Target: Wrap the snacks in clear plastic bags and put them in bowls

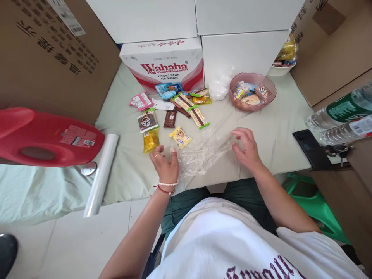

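Note:
A thin, crumpled clear plastic bag lies on the cloth between my two hands. My left hand is open at the bag's left edge, its thumb apart from the fingers. Its fingertips are close to a yellow snack packet. At the bag's right edge is my right hand, also open, with thumb and fingers apart near the film. Just beyond the bag sits a small yellow cookie packet. Behind it lie a dark brown wrapped bar, a black-and-white packet and several green-ended bars.
A pink glass bowl holds wrapped snacks. Behind are a Wahaha carton and white bunched plastic. A red jug and film roll stand left; a phone and water bottles are right.

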`<state>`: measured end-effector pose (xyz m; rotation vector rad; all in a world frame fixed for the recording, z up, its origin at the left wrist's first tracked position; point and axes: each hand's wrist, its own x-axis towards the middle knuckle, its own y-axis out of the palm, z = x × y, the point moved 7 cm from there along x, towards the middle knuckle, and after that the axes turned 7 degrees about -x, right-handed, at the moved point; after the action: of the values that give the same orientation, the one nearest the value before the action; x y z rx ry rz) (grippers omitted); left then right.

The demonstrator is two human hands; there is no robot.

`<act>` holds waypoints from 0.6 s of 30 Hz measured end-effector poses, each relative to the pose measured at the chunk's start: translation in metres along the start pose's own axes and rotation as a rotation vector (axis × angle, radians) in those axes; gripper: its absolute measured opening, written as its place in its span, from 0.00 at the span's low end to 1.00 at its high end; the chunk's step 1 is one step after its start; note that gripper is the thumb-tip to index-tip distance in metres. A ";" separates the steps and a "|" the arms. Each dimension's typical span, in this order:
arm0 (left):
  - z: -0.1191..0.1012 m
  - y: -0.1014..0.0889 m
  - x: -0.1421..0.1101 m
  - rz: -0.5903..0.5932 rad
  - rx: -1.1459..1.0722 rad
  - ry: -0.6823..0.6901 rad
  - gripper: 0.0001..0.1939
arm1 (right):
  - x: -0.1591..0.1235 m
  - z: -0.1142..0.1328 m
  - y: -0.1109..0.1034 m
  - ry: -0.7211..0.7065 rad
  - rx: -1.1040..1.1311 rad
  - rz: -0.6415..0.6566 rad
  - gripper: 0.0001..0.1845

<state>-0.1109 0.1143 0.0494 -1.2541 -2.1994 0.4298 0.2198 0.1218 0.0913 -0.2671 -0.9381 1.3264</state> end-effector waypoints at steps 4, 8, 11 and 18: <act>-0.036 0.012 -0.015 0.276 0.223 0.458 0.12 | 0.009 0.053 0.050 -0.386 -0.039 0.428 0.38; -0.020 0.030 -0.021 0.594 0.338 0.391 0.19 | 0.009 0.048 0.101 -0.311 -0.189 0.740 0.40; 0.000 0.030 -0.023 0.686 0.405 0.265 0.26 | 0.002 0.044 0.102 -0.337 -0.200 0.758 0.22; 0.006 0.028 -0.037 0.832 0.537 0.355 0.43 | -0.047 0.036 0.012 -0.402 -0.004 0.292 0.12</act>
<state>-0.0804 0.0973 0.0184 -1.7040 -1.0810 0.9498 0.1880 0.0711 0.0859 -0.1445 -1.2731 1.6854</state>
